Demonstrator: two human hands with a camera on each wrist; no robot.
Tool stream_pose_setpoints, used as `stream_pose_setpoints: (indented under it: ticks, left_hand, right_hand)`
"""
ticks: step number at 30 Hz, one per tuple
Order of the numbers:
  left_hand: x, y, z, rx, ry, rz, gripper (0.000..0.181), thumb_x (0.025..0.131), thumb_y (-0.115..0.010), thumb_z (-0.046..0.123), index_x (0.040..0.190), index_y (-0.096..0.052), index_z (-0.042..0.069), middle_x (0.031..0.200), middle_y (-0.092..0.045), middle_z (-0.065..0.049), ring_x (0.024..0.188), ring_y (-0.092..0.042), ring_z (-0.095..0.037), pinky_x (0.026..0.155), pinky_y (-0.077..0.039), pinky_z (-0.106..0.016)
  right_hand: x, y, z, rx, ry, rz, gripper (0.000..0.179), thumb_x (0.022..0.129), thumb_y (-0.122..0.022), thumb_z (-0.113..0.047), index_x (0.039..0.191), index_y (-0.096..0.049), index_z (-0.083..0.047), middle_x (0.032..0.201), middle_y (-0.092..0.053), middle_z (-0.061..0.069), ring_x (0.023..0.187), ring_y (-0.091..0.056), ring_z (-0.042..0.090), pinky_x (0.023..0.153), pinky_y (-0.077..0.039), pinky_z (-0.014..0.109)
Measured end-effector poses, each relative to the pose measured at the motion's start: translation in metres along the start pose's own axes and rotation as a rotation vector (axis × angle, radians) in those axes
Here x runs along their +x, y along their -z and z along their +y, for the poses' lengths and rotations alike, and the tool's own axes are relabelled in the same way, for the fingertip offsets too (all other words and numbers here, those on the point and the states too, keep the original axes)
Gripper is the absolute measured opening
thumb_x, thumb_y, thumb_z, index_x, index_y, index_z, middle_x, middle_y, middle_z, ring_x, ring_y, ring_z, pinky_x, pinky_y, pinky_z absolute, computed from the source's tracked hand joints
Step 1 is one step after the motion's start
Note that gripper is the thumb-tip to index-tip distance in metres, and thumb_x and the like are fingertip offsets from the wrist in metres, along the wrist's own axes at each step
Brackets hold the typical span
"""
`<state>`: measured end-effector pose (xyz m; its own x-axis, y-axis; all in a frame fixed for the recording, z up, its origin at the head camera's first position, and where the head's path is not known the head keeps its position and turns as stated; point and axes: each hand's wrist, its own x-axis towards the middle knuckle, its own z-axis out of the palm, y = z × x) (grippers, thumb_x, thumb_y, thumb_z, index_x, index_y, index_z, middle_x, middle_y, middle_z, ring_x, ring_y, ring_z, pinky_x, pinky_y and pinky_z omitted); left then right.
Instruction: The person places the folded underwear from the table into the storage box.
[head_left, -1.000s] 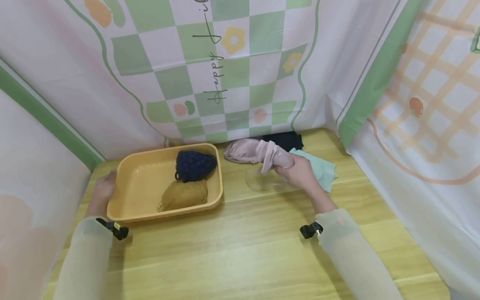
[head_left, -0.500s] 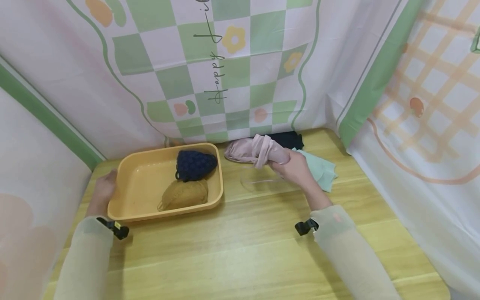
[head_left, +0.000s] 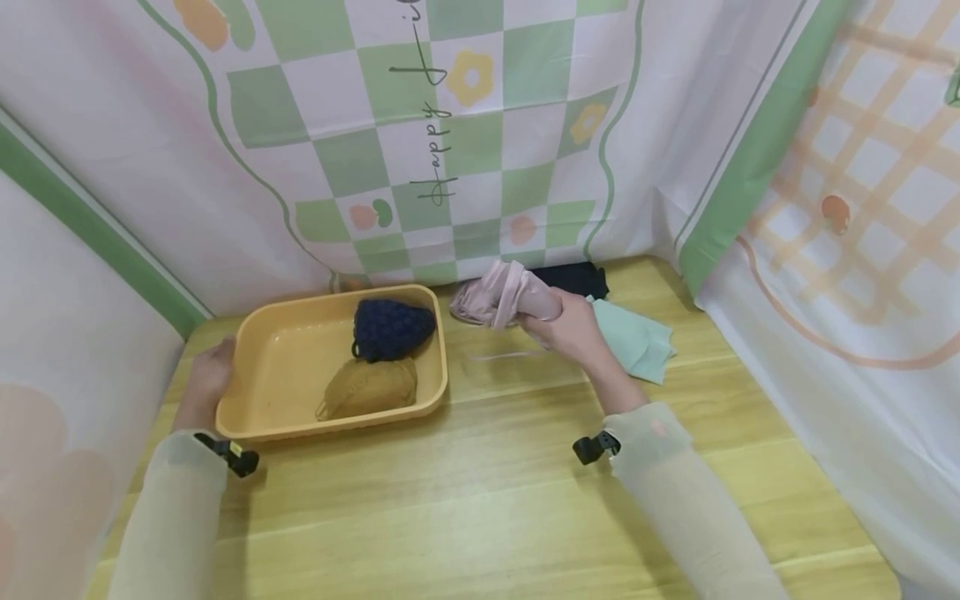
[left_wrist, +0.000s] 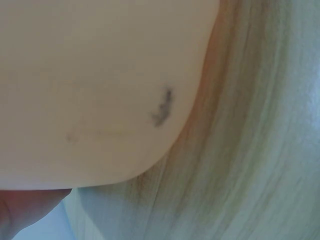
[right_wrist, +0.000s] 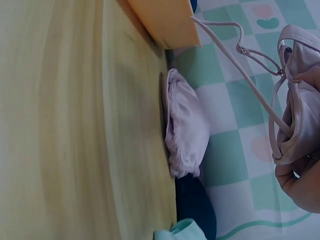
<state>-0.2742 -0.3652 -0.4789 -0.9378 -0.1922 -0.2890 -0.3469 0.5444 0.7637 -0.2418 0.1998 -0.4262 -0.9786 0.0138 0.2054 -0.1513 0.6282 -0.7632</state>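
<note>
My right hand (head_left: 570, 329) grips a rolled pink bra (head_left: 528, 296) by its right end, held above the table near the back. Loose straps hang from it in the right wrist view, with the fingers (right_wrist: 295, 187) curled around the cups. Behind it lies a folded pink satin garment (right_wrist: 190, 125), partly hidden in the head view. My left hand (head_left: 206, 379) lies against the outer left side of a yellow tray (head_left: 262, 429); most of its fingers are hidden. Inside the tray are a folded navy bra (head_left: 392, 329) and a folded mustard bra (head_left: 371, 389), both toward its right end.
A black folded garment (head_left: 573, 277) sits at the back edge of the wooden table (head_left: 480, 492), with a mint-green folded garment (head_left: 637, 337) before it, right of my right hand. A checked curtain (head_left: 472, 150) hangs behind; more curtains enclose both sides.
My right hand has moved left and slightly away from me with the pink bra, covering more of the pink garment behind. The left hand and the tray have stayed in place.
</note>
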Motion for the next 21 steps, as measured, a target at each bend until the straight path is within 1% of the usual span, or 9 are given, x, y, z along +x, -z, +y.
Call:
stream_pose_setpoints:
  ticks: [4,8,12,16,21]
  left_hand:
    - [0.001,0.000,-0.001,0.013,-0.005,-0.001,0.081,0.103,-0.012,0.060,0.156,-0.020,0.000,0.156,-0.028,-0.036,0.140,-0.036,-0.050,0.118,-0.031,-0.060]
    - [0.003,0.000,-0.001,0.031,-0.007,0.016,0.080,0.103,-0.012,0.059,0.156,-0.020,-0.001,0.157,-0.024,-0.035,0.143,-0.031,-0.052,0.120,-0.028,-0.060]
    - [0.004,0.001,-0.001,0.040,-0.012,0.022,0.080,0.103,-0.013,0.059,0.155,-0.022,-0.001,0.156,-0.026,-0.035,0.142,-0.032,-0.052,0.120,-0.028,-0.061]
    - [0.004,0.000,-0.002,0.045,-0.023,0.026,0.081,0.103,-0.013,0.060,0.155,-0.024,-0.001,0.155,-0.029,-0.036,0.140,-0.035,-0.051,0.118,-0.030,-0.061]
    - [0.003,0.001,-0.003,0.040,-0.033,0.016,0.081,0.103,-0.013,0.060,0.155,-0.023,-0.001,0.155,-0.028,-0.036,0.140,-0.035,-0.051,0.118,-0.030,-0.061]
  right_hand:
    - [0.001,-0.003,-0.007,0.033,0.012,-0.012,0.035,0.082,-0.078,-0.034,0.105,-0.070,-0.008,0.093,-0.072,0.014,0.076,-0.063,0.027,0.067,-0.053,0.036]
    - [0.002,-0.007,-0.013,0.047,0.023,-0.020,0.037,0.082,-0.078,-0.034,0.108,-0.070,-0.008,0.097,-0.073,0.015,0.079,-0.065,0.028,0.069,-0.054,0.036]
    - [0.003,-0.012,-0.019,0.037,0.028,-0.025,0.037,0.082,-0.078,-0.035,0.107,-0.070,-0.009,0.097,-0.073,0.014,0.079,-0.065,0.028,0.069,-0.054,0.037]
    - [0.006,-0.018,-0.025,0.042,0.043,-0.024,0.034,0.081,-0.078,-0.034,0.103,-0.069,-0.009,0.094,-0.072,0.014,0.080,-0.064,0.028,0.069,-0.054,0.038]
    - [0.008,-0.026,-0.034,0.030,0.053,-0.032,0.038,0.079,-0.079,-0.035,0.104,-0.070,-0.009,0.097,-0.072,0.013,0.085,-0.064,0.029,0.074,-0.055,0.040]
